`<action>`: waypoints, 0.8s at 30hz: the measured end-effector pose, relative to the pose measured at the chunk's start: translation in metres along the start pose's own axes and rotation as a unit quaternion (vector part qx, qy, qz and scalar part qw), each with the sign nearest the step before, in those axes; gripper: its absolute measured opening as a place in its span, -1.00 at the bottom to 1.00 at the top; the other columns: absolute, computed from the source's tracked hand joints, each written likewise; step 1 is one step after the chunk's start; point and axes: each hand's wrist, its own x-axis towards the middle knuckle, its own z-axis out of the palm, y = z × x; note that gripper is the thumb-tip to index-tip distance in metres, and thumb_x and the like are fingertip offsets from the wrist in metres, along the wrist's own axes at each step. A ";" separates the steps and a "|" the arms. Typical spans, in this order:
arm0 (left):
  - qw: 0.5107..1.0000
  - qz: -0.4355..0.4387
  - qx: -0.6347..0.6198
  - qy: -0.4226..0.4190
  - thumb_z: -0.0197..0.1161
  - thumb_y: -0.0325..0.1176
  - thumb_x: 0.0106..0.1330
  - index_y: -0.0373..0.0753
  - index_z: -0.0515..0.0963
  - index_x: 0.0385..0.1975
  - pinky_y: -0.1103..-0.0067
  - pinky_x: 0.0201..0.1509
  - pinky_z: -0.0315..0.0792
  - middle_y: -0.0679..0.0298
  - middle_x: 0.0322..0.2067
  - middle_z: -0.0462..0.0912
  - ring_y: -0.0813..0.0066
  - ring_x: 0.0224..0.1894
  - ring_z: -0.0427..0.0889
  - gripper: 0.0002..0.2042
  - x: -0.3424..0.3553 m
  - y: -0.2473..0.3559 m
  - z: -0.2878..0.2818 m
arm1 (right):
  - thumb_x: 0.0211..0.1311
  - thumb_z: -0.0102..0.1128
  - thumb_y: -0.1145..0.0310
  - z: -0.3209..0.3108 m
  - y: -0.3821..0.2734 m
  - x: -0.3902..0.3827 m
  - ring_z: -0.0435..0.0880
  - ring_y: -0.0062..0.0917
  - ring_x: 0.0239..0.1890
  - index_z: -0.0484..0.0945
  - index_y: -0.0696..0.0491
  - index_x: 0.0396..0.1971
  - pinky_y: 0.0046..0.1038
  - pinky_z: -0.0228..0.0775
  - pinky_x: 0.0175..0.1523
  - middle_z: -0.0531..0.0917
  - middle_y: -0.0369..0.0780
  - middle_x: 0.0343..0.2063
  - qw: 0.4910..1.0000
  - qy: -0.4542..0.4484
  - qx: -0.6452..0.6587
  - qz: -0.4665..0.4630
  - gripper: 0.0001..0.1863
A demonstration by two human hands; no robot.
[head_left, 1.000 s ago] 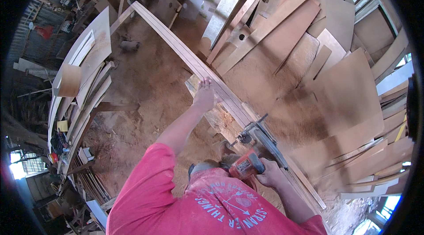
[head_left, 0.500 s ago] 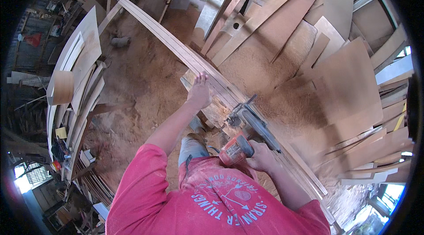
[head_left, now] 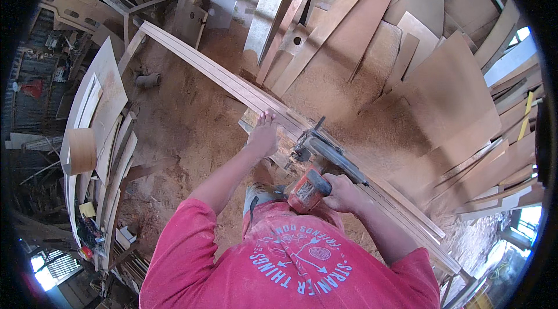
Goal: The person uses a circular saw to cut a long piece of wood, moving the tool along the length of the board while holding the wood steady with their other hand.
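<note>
A long pale wooden board (head_left: 215, 70) runs slantwise from the far left down to the near right. My left hand (head_left: 265, 133) lies on its near edge, fingers stretched out over the wood. My right hand (head_left: 344, 194) is closed round the handle of a red and black circular saw (head_left: 307, 190). The saw's base and dark guard (head_left: 334, 156) rest over the board, right of my left hand. The handle's underside and the blade are hidden from view.
Sawdust covers the floor (head_left: 192, 123). Large plywood sheets (head_left: 447, 105) and planks lean at the right and far side. Curved offcuts (head_left: 110, 117) and a round wooden piece (head_left: 81, 150) stand at the left. A short dark cylinder (head_left: 148, 80) lies on the floor.
The view has shifted, so the surroundings sit a little differently. The saw's red body looks turned slightly, still in my right hand; my left hand stays on the board.
</note>
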 end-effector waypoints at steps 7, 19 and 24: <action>0.999 0.044 -0.010 -0.010 0.18 -0.27 0.45 -0.53 0.00 0.55 0.20 0.71 -0.10 -0.38 0.56 -0.03 -0.28 0.63 -0.04 -0.22 0.004 -0.016 0.002 | -0.05 0.33 0.35 0.005 -0.012 0.031 0.68 0.14 -0.18 0.59 0.19 -0.10 0.03 0.53 -0.03 0.69 0.15 -0.33 1.000 -0.002 -0.003 -0.008 -0.56; 0.994 0.105 -0.024 0.000 0.05 -0.49 0.32 -0.65 -0.15 0.53 0.23 0.62 0.21 -0.43 0.50 0.12 -0.31 0.53 0.24 -0.19 0.001 -0.035 -0.016 | 0.02 0.39 0.31 0.002 -0.049 0.079 0.67 0.15 -0.16 0.58 0.21 -0.15 0.02 0.52 -0.05 0.68 0.15 -0.33 1.000 -0.004 0.001 -0.001 -0.59; 0.992 0.073 -0.103 -0.023 0.09 -0.55 0.28 -0.47 -0.12 0.57 0.17 0.44 0.41 -0.36 0.50 0.16 -0.22 0.46 0.37 -0.17 -0.005 -0.040 -0.035 | 0.03 0.41 0.28 0.008 -0.056 0.097 0.67 0.14 -0.14 0.57 0.21 -0.13 0.03 0.51 -0.01 0.68 0.14 -0.31 1.000 0.003 0.015 -0.003 -0.57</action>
